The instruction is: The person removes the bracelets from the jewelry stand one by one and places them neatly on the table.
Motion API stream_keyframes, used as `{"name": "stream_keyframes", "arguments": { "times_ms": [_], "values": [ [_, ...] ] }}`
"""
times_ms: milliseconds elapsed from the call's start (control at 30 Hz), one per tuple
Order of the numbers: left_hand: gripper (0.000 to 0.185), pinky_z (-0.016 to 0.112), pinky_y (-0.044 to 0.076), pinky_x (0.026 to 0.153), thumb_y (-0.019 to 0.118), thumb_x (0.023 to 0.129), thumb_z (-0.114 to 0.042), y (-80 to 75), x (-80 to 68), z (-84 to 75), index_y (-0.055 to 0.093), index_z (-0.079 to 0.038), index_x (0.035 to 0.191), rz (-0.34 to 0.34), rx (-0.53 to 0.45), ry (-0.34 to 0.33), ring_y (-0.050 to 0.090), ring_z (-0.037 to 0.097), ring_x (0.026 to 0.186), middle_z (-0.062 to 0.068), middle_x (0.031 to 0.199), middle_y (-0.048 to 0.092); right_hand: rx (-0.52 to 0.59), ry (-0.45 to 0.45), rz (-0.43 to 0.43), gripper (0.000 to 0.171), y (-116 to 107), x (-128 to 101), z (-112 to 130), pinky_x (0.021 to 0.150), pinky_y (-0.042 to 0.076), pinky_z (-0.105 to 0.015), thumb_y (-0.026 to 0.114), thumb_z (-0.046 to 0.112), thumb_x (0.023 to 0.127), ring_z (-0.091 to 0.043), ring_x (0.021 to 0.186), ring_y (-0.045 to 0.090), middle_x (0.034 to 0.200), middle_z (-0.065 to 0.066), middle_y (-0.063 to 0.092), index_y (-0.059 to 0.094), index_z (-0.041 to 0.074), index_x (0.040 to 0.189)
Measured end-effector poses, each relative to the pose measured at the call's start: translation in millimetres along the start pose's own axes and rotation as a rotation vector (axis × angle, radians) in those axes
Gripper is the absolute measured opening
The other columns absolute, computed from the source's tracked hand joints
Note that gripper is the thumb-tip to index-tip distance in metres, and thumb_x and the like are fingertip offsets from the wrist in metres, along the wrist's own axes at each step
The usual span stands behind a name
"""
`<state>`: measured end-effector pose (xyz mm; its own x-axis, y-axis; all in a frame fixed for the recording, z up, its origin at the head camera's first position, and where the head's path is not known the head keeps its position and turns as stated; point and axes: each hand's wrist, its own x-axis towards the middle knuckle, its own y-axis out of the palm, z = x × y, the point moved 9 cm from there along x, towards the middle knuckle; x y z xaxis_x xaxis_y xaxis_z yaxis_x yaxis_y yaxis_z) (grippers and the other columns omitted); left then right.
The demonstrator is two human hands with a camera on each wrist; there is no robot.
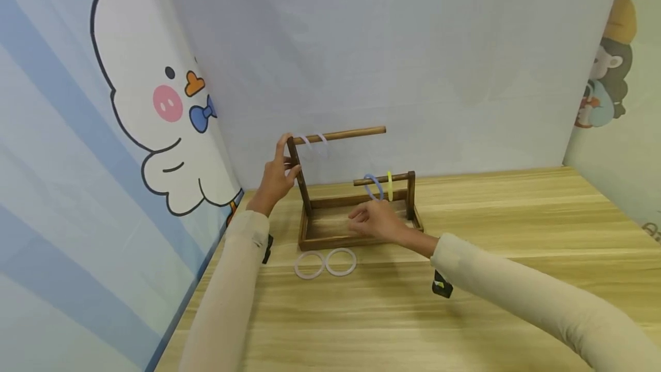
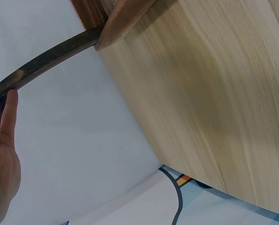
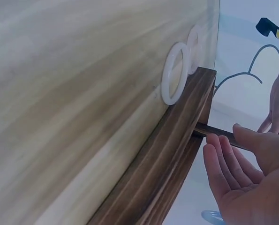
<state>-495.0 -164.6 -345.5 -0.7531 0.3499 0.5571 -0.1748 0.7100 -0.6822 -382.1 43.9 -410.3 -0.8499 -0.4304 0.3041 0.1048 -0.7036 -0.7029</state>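
Note:
My left hand (image 1: 276, 181) holds the tall upright of a dark wooden stand (image 1: 300, 179) near its top, with fingers and thumb on either side of it in the left wrist view. Two pale rings (image 1: 322, 139) hang on the stand's long upper rod. On its short lower rod hang a blue ring (image 1: 380, 189) and a yellow ring (image 1: 389, 186). Just below that rod and over the stand's tray base, my right hand (image 1: 379, 221) has loosely bent fingers with nothing between them. In the right wrist view its thumb stands apart from the fingers (image 3: 223, 164).
Two whitish rings, a left one (image 1: 309, 265) and a right one (image 1: 341, 262), lie flat on the wood-grain table (image 1: 490, 280) before the stand. A pale grey backdrop (image 1: 392, 45) rises behind it. To the left hangs a curtain with a cartoon bird (image 1: 139, 33).

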Motion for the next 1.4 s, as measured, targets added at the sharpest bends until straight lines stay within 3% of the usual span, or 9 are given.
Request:
{"name": "stream_keyframes", "arguments": {
  "times_ms": [433,600,767,1000,1400],
  "values": [
    [0.084,0.053,0.059,0.096,0.064,0.103,-0.005,-3.4,0.0,7.0,0.013,-0.028,0.164,0.006,-0.012,-0.023,0.067,0.041,0.117,0.031,0.122,0.067,0.022,-0.019,-0.067,0.032,-16,33,19,0.071,0.065,-0.033,0.079,0.015,0.095,-0.023,0.082,0.078,0.095,-0.016,0.079,0.073,-0.006,0.118],
    [0.083,0.051,0.059,0.097,0.064,0.103,-0.005,-5.8,0.8,6.7,0.013,-0.027,0.164,0.010,-0.011,-0.025,0.068,0.040,0.117,0.032,0.123,0.067,-0.020,-0.036,-0.107,0.034,-24,45,24,0.071,0.066,-0.036,0.080,0.015,0.094,-0.026,0.081,0.078,0.094,-0.017,0.079,0.073,-0.007,0.118],
    [0.083,0.049,0.061,0.095,0.065,0.103,-0.004,-6.5,1.3,7.3,0.014,-0.028,0.164,-0.001,-0.006,-0.031,0.069,0.041,0.115,0.032,0.123,0.067,0.013,-0.011,-0.097,0.036,-29,53,26,0.071,0.066,-0.036,0.078,0.015,0.096,-0.030,0.085,0.078,0.101,-0.020,0.078,0.071,-0.007,0.123],
    [0.082,0.048,0.060,0.097,0.064,0.103,-0.004,1.9,0.9,4.4,0.014,-0.024,0.164,0.016,-0.024,-0.017,0.068,0.040,0.117,0.032,0.123,0.067,-0.031,0.005,-0.146,0.034,-39,62,24,0.070,0.066,-0.038,0.080,0.016,0.094,-0.027,0.085,0.078,0.100,-0.019,0.078,0.073,-0.004,0.121],
    [0.082,0.045,0.061,0.096,0.065,0.102,-0.004,-2.2,-0.2,0.3,0.014,-0.022,0.164,-0.006,-0.006,0.007,0.069,0.039,0.114,0.032,0.119,0.068,0.013,0.039,-0.149,0.037,-40,82,23,0.067,0.065,-0.035,0.078,0.017,0.096,-0.030,0.084,0.078,0.100,-0.020,0.078,0.071,-0.005,0.124]
  ]
}}
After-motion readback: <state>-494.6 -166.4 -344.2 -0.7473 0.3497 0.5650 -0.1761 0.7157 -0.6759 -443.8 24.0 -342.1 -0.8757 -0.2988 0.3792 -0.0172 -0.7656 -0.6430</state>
